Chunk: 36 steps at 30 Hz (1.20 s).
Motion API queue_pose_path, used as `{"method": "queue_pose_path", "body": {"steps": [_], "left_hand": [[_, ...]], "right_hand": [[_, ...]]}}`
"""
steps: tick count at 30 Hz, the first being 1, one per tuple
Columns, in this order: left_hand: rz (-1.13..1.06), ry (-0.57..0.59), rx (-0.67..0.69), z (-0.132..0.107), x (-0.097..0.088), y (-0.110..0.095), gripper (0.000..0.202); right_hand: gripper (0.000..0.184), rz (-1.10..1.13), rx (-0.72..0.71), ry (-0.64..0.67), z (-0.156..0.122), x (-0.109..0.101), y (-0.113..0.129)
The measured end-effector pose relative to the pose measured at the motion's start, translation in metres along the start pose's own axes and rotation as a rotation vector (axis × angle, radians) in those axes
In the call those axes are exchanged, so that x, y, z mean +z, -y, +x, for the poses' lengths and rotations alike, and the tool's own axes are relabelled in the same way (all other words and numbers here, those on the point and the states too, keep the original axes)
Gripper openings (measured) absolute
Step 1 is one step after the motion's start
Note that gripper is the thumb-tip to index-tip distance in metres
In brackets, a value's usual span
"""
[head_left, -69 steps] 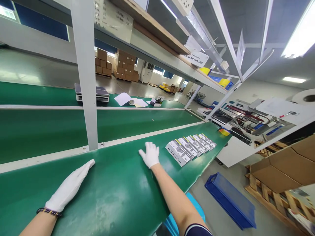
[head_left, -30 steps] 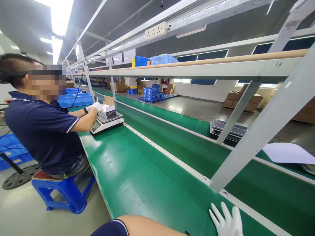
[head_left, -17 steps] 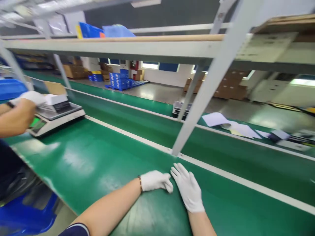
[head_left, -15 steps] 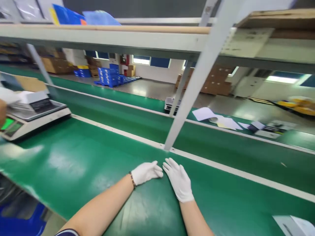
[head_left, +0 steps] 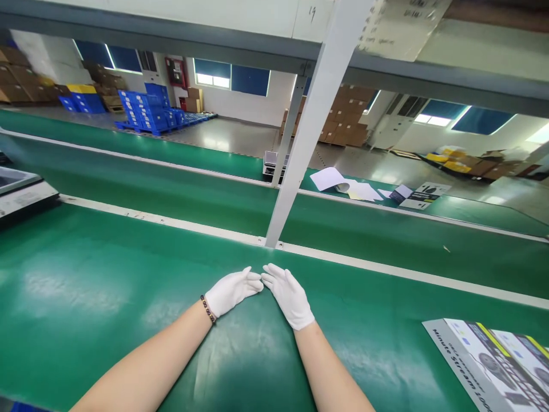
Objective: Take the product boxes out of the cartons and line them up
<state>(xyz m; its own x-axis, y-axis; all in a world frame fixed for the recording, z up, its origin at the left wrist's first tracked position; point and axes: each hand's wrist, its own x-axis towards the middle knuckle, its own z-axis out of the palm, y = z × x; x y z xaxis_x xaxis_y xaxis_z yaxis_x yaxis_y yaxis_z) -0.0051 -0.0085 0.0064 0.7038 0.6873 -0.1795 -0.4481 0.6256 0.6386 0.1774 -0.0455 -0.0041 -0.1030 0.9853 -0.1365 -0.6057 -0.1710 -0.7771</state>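
My left hand (head_left: 234,290) wears a white glove, with a dark beaded bracelet (head_left: 208,309) at its wrist. It rests on the green tabletop (head_left: 240,366), fingers stretched out and nothing held. Facing it, my right hand (head_left: 289,297), also in a white glove, lies with its fingers extended and nothing in them. The fingertips of both hands nearly meet; whether they touch I cannot tell. To the right of my right hand, printed product boxes (head_left: 472,360) lie at the table's lower right, cut off by the frame edge.
A slanted white post (head_left: 306,120) rises behind my hands to an overhead shelf (head_left: 240,23). Part of a weighing scale (head_left: 26,197) shows at the left edge. Beyond the low green divider, loose papers (head_left: 343,184) and a small scale (head_left: 271,163) sit on another bench.
The view has swung right and down, bringing more of the printed boxes into sight and pushing the left scale mostly out. Both hands keep nearly the same pose.
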Motion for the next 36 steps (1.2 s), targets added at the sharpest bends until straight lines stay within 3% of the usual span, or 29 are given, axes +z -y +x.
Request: {"method": "queue_pose_path", "body": {"steps": [17, 31, 33, 36], "left_hand": [[0.019, -0.029, -0.026, -0.002, 0.0, -0.002, 0.042], [0.061, -0.051, 0.005, 0.0, 0.0, 0.002, 0.043], [0.141, -0.086, 0.025, 0.001, 0.001, 0.003, 0.048], [0.416, -0.241, 0.152, 0.0, 0.007, 0.003, 0.053]], "right_hand": [[0.045, -0.039, -0.015, -0.084, -0.002, 0.011, 0.002], [0.041, -0.062, -0.04, -0.039, -0.001, 0.006, -0.001], [0.041, -0.068, -0.044, -0.031, -0.001, 0.006, -0.001], [0.041, -0.085, -0.049, -0.022, -0.001, 0.004, -0.001]]}}
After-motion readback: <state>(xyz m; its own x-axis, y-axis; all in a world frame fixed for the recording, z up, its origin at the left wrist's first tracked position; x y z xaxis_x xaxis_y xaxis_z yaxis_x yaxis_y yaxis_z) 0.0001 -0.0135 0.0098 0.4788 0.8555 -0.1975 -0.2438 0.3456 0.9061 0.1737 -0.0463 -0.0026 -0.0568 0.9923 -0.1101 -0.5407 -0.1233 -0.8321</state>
